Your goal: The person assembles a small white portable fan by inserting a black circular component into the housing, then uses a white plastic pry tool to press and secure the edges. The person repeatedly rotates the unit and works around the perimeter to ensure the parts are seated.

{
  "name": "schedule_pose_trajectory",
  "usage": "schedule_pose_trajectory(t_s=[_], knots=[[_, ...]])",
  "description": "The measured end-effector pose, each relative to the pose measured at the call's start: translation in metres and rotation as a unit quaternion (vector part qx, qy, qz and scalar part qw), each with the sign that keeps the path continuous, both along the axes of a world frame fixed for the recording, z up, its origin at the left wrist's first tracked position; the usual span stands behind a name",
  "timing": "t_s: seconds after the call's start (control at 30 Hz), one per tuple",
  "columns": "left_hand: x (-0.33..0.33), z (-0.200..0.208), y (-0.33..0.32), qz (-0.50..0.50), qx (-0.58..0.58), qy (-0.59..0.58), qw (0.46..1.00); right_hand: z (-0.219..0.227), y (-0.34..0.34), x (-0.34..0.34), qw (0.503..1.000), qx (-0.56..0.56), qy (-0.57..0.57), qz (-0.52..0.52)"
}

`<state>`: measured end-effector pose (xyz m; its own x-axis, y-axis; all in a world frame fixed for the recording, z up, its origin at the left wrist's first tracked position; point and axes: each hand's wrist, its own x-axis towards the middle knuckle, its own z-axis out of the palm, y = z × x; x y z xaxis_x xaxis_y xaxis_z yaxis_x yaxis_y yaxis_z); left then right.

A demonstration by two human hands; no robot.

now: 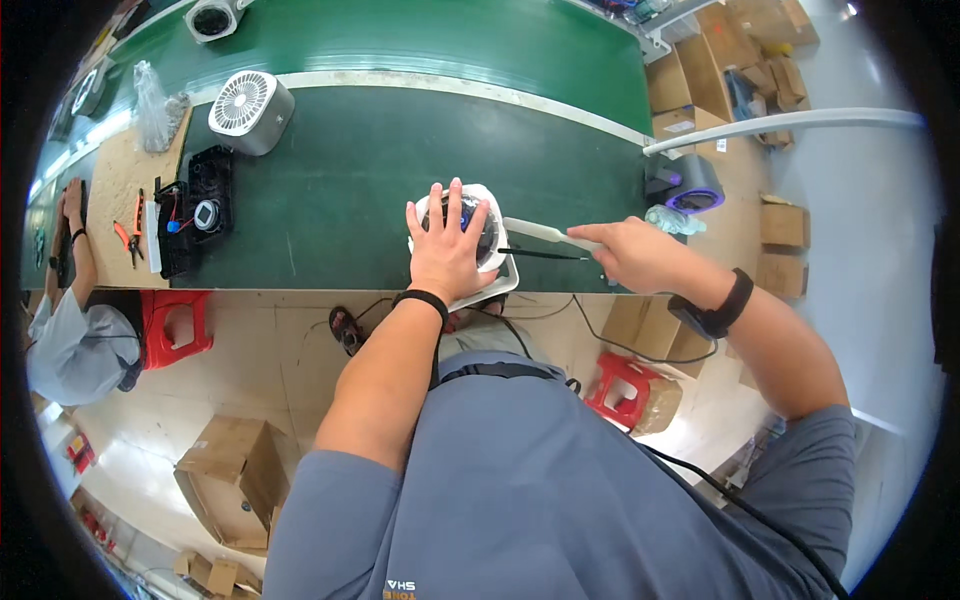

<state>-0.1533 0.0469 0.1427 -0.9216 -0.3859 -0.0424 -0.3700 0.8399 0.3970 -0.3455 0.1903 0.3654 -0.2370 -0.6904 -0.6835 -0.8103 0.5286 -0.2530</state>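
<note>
My left hand [450,245] lies with fingers spread on a white rounded housing [490,200] with a dark round centre, at the table's front edge. Much of the housing is hidden under that hand. From its right side a flat white handle-like strip [535,230] reaches to my right hand [630,255]. The right fingers are closed at the strip's end, with the index finger stretched along it. I cannot tell whether strip and housing are one piece. Just below the strip runs a thin black rod [540,254]. A white tray-like edge [505,285] shows beneath the housing.
On the green table [350,150] stand a white fan [250,110] and an opened black case [212,190]. Pliers [128,240] lie on a board beside a co-worker's arm [80,230]. A purple-rimmed device [692,190] sits right. Cables and red stools [620,388] are below.
</note>
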Motion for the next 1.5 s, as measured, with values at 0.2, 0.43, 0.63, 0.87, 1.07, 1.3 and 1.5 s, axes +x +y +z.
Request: schedule_pose_trajectory(t_s=[0.2,0.43,0.63,0.87,1.07,1.3,1.5], knots=[[-0.002,-0.002,0.0,-0.003,-0.003,-0.008,1.0,-0.005,-0.003,0.004,0.998,0.053,0.016,-0.002],[-0.002,0.001,0.0,-0.001,0.004,-0.012,1.0,-0.013,-0.003,0.006,0.998,0.04,0.038,0.009],[-0.002,-0.002,0.0,-0.002,0.003,-0.002,1.0,-0.009,-0.012,0.009,0.998,0.051,0.035,0.015],[-0.001,-0.003,0.0,0.0,0.0,0.002,1.0,-0.014,-0.025,0.014,0.995,0.057,0.066,0.038],[-0.001,-0.004,0.0,-0.001,0.003,0.011,1.0,-0.008,-0.043,0.018,0.989,0.084,0.092,0.075],[0.0,-0.002,-0.001,0.008,0.008,0.018,1.0,-0.032,-0.098,0.03,0.971,0.172,0.088,0.138],[0.003,-0.006,-0.003,0.01,0.028,0.051,0.998,-0.075,-0.083,-0.025,0.986,0.102,-0.004,0.134]])
